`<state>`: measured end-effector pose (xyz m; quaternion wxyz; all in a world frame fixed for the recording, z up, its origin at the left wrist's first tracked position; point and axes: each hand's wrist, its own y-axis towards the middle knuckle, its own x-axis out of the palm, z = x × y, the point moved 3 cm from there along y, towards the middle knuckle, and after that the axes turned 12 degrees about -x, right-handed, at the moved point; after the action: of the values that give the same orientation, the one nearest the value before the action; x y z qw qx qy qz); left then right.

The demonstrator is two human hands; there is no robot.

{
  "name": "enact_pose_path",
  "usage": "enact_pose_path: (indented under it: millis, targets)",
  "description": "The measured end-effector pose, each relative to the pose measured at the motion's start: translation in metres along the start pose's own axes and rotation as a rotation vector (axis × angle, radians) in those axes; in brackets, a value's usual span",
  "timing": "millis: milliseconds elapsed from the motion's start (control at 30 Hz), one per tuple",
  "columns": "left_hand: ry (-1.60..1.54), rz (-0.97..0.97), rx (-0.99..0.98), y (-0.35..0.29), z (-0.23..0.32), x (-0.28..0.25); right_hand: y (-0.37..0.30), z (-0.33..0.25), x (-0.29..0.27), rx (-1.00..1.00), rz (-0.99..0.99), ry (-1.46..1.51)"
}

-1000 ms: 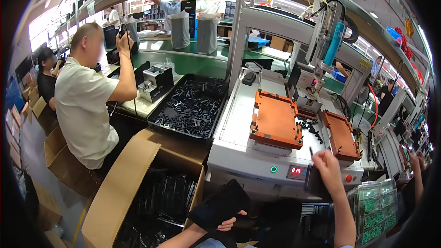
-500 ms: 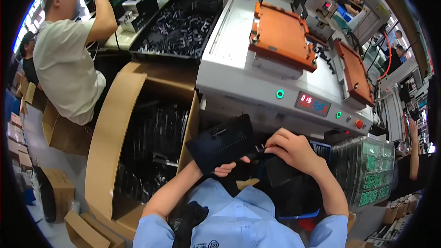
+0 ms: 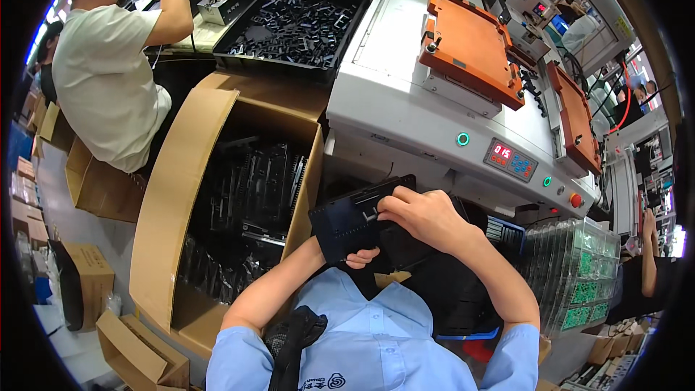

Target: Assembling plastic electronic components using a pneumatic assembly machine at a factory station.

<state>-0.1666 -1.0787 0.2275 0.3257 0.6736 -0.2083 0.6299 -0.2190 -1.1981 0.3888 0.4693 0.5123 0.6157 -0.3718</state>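
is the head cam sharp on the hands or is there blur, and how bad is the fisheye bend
Head view: both hands, left hand and right hand, look sharp on the black plastic part; the white machine edges bow outward; black corners vignette the frame; even overhead light, no harsh glare.

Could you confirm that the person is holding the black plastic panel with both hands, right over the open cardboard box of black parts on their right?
Not quite: the head view shows the open cardboard box of black parts on the person's left, not their right. The rest holds: the left hand supports the black plastic panel from below and the right hand rests on top.
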Motion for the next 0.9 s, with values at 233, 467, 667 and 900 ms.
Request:
enact_pose_path:
  millis: [233, 467, 667, 900]
  targets:
    - [-0.034, 0.021, -0.022, 0.003, 0.001, 0.002, 0.006, 0.007, 0.004, -0.037, 0.014, 0.022]
    - [0.030, 0.062, -0.052, 0.000, -0.006, -0.026, 0.006, 0.007, 0.003, 0.072, 0.066, 0.131]
    - [0.015, 0.053, -0.044, 0.001, -0.004, -0.018, 0.005, 0.006, 0.007, 0.094, 0.101, 0.091]
    - [0.003, 0.034, -0.071, 0.004, -0.003, -0.010, -0.003, 0.000, 0.021, -0.134, 0.163, -0.198]
